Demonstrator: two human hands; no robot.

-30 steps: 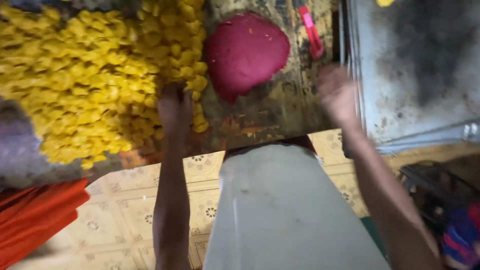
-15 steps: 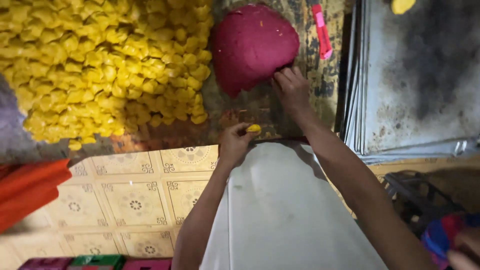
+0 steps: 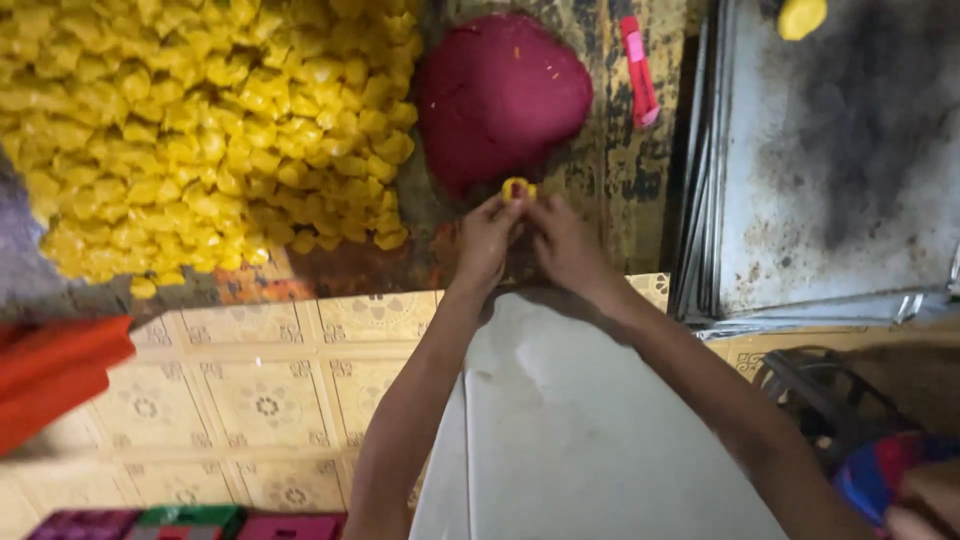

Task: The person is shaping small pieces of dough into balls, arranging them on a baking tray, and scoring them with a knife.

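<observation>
Both hands, left hand (image 3: pixel 487 235) and right hand (image 3: pixel 562 243), pinch one small yellow piece (image 3: pixel 517 188) just below the dark red mound (image 3: pixel 500 95). Squeezed too hard, the soft piece could tear or slip onto the worn board (image 3: pixel 620 200).

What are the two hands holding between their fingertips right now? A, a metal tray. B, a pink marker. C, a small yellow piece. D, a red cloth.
C: both the left hand and the right hand pinch a small yellow piece just below the dark red mound, while the pink marker lies apart on the table.
</observation>
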